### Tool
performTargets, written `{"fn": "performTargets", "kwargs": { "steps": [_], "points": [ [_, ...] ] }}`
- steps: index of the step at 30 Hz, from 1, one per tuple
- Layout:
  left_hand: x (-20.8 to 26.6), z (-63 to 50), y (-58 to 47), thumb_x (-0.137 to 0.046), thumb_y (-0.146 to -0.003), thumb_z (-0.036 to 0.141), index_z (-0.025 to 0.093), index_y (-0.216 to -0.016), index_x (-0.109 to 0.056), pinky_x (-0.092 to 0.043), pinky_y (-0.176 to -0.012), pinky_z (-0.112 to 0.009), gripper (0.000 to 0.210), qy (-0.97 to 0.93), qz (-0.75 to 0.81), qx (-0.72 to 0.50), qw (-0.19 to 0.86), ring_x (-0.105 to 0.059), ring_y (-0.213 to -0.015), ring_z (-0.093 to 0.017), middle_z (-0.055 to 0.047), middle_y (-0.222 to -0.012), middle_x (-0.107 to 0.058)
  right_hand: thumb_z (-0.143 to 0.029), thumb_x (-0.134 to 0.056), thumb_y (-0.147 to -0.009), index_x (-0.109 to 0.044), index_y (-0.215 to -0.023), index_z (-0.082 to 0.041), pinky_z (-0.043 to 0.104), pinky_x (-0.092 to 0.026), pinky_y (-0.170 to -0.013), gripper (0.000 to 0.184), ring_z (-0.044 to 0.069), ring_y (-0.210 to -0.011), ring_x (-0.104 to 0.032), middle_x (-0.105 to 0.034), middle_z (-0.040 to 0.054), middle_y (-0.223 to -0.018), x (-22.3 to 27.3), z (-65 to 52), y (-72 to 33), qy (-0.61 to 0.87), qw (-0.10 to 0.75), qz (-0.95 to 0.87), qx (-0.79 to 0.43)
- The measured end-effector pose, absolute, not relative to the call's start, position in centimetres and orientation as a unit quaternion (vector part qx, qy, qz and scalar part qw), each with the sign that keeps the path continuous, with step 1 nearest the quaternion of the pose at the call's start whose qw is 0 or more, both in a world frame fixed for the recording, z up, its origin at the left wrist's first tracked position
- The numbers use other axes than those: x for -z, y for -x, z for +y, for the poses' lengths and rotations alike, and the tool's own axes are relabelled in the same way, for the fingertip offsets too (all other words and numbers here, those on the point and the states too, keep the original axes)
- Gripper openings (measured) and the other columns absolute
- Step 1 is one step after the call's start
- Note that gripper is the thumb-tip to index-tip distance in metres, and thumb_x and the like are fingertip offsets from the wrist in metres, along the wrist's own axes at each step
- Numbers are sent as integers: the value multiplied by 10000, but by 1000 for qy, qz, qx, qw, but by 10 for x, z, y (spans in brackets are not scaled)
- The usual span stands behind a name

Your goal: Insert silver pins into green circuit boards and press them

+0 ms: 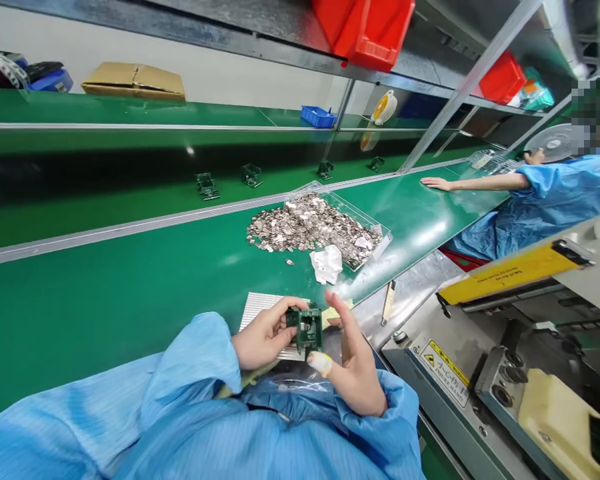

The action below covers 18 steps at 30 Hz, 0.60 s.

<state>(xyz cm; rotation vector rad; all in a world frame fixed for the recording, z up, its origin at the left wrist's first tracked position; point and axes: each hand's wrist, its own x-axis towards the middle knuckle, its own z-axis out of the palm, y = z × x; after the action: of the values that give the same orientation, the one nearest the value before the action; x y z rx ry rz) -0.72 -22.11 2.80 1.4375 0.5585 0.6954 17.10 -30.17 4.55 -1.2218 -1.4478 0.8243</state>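
Note:
A small dark green plastic part [305, 329] sits between both my hands, just above my lap. My left hand [263, 333] grips its left side with the fingers curled around it. My right hand [353, 360] holds its right side; the thumb wears a pale finger cot. Under my hands lies a white ribbed tray [257, 308] on the green bench [130, 287]. Further out, a heap of small shiny metal pieces [305, 227] spills from a clear plastic tray [375, 237], with a crumpled white cloth [327, 263] beside it.
Several more green parts [207, 186] ride on the dark conveyor belt behind. A co-worker in a blue coat rests a hand [436, 183] on the bench at the right. A machine with a yellow warning label [445, 370] stands at my right. Red bins [365, 27] hang overhead.

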Motion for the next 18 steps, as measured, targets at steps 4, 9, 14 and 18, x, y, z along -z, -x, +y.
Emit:
{"fn": "performTargets", "kwargs": {
  "steps": [4, 9, 14, 18],
  "points": [
    [-64, -227, 0, -597, -857, 309, 224, -1329, -419, -509, -741, -285, 511, -708, 176, -178, 661, -610, -845, -171, -55, -968, -620, -338, -760, -757, -489, -1332, -274, 421, -410, -1023, 639, 270, -1192, -519, -557, 87, -1301, -55, -330, -188, 486, 538, -605, -329],
    [-100, -211, -72, -581, -873, 306, 227, -1388, -338, -507, -866, -355, 576, -792, 68, -130, 593, -621, -966, -198, -114, -1156, -617, -532, -828, -613, -566, -1228, -273, 428, -509, -910, 718, 290, -1066, -611, -633, 97, -1173, -76, -399, -232, 517, 675, -467, -243],
    [-120, -250, -202, -604, -854, 319, 143, -1231, -524, -444, -1024, -374, 424, -872, -98, -215, 430, -548, -1176, -239, -149, -1261, -582, -472, -801, -648, -561, -1211, -207, 472, -523, -897, 667, 289, -1069, -598, -600, 97, -1165, -87, -485, -286, 584, 771, -188, 170],
    [-128, -294, -282, -709, -761, 378, 103, -1359, -407, -330, -1128, -446, 724, -887, -101, -210, 399, -368, -1353, -310, -208, -1452, -391, -357, -784, -688, -530, -1230, -180, 613, -280, -1085, 625, 310, -1230, -485, -561, 98, -1243, -83, -531, -332, 628, 725, -97, 266]
  ]
}}
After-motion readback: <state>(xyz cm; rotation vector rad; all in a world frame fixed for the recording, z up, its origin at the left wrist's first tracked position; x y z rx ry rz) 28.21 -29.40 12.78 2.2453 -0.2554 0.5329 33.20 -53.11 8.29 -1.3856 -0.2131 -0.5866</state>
